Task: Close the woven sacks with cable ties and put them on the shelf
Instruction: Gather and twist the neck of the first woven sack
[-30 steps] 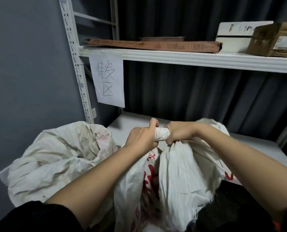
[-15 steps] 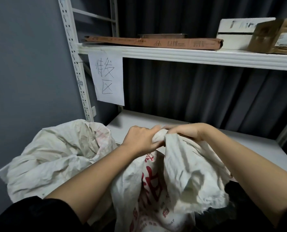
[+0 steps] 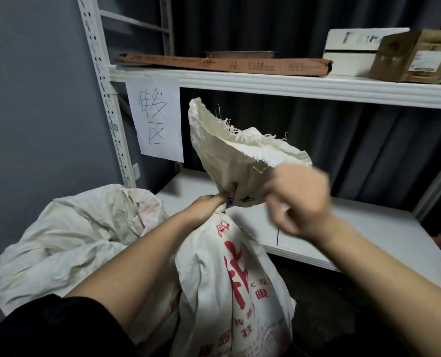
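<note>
A white woven sack (image 3: 229, 284) with red print stands in front of me. My left hand (image 3: 209, 206) grips its gathered neck. Above that grip the sack's frayed mouth (image 3: 229, 148) flares upward, open like a funnel. My right hand (image 3: 299, 202) is blurred just right of the neck, in front of the flared top, its fingers curled; whether it holds anything is unclear. I cannot make out a cable tie for certain. A second, crumpled white sack (image 3: 72, 240) lies slumped to the left against the grey wall.
The white lower shelf board (image 3: 368, 235) runs behind the sack. The upper shelf (image 3: 291, 86) carries a flat brown carton (image 3: 227, 64), a white box (image 3: 350, 55) and a brown box (image 3: 417, 57). A paper sign (image 3: 157, 122) hangs by the perforated upright (image 3: 106, 99).
Both hands were bunching the sack's top together. Now my left hand alone grips the neck, the mouth has sprung up and flared, and my right hand has moved off to the right.
</note>
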Demonstrator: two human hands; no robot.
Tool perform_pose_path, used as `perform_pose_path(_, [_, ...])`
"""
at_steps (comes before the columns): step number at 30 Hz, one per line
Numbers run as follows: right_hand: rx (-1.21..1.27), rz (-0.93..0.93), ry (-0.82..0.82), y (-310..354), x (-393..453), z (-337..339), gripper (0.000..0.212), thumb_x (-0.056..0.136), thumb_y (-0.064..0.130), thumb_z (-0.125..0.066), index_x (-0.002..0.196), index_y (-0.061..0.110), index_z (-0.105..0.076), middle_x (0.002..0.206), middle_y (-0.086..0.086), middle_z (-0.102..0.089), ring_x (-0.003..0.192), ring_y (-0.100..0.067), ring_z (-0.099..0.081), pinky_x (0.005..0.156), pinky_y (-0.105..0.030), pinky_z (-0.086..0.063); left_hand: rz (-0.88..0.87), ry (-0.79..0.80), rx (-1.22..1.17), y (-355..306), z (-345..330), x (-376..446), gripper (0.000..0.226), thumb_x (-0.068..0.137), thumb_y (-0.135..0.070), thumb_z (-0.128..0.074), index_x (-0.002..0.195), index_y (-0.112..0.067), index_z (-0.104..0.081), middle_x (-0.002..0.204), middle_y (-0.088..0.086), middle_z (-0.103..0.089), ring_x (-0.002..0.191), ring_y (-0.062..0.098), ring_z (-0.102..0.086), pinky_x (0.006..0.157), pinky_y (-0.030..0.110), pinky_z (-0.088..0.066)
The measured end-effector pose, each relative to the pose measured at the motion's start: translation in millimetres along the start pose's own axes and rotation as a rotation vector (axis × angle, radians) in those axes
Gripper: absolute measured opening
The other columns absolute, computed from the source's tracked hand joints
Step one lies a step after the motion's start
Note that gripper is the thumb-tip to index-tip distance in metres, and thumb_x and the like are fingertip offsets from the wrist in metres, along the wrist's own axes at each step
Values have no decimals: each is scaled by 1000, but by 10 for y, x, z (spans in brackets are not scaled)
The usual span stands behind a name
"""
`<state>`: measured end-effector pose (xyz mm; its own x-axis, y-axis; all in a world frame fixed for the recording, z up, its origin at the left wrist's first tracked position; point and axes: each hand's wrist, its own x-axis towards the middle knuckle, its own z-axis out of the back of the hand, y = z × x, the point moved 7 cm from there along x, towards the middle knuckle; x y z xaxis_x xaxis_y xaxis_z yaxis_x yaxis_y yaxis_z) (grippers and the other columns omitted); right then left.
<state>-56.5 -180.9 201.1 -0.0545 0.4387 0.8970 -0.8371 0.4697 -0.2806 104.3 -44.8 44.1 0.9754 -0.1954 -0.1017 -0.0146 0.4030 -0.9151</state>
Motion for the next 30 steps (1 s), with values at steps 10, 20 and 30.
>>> perform_pose_path(10, [-524, 10, 870, -756, -961, -1095, 110, 61, 60, -68, 151, 19, -22, 159, -3, -18, 147, -25, -12, 116, -54, -6, -34, 213, -9, -77, -143, -186, 35, 94, -38, -54, 111, -11, -68, 109, 3, -71, 100, 14, -66, 88, 21, -47])
perform_pose_path(20, [-466, 29, 756, -947, -759, -1145, 27, 68, 14, -43, 88, 11, -61, 71, -4, -56, 62, -27, -56, 73, -35, -48, -81, -24, 443, -135, -87, -211, 47, 68, -30, -74, 106, -22, -46, 92, -5, -60, 83, 15, -59, 74, 32, -51])
perform_pose_path(30, [-327, -300, 935, -1024, -881, -1037, 30, 75, 44, -61, 78, 20, -43, 71, -3, -62, 67, -30, -61, 59, -31, -29, -148, -414, 754, -12, -126, -263, 37, 81, -31, -64, 109, -16, -44, 101, 4, -66, 93, 30, -62, 62, 32, -36])
